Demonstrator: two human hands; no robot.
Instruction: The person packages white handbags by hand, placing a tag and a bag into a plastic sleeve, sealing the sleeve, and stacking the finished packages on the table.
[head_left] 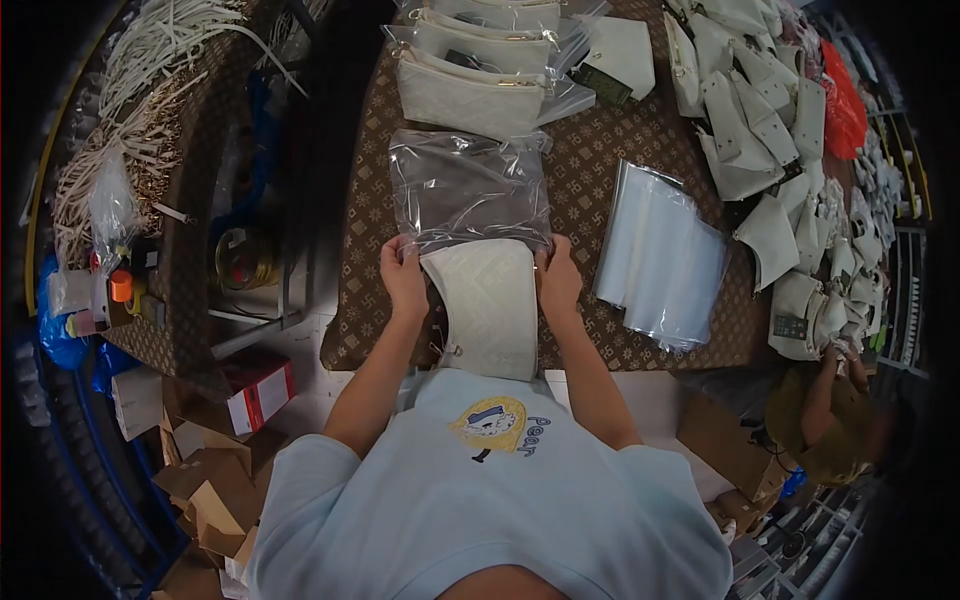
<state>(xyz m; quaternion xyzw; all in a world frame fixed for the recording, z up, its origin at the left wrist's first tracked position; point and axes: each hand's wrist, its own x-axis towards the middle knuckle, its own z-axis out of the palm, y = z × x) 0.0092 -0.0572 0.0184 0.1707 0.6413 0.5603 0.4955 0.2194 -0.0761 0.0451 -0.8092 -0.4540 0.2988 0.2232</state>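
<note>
A clear plastic bag lies flat on the brown patterned tablecloth, its mouth toward me. My left hand pinches the left corner of that mouth, with the fingers closed on the film. At the opposite corner my right hand grips the film beside the edge of a cream handbag. The handbag has an embossed pattern and lies between my forearms, close against my shirt. Its far edge meets the mouth of the plastic bag.
Cream pouches in clear bags stand in a row at the back. A pile of flat plastic sleeves lies to the right, beyond it a heap of cream bags. Straps cover the left table. Another person's arm shows far right.
</note>
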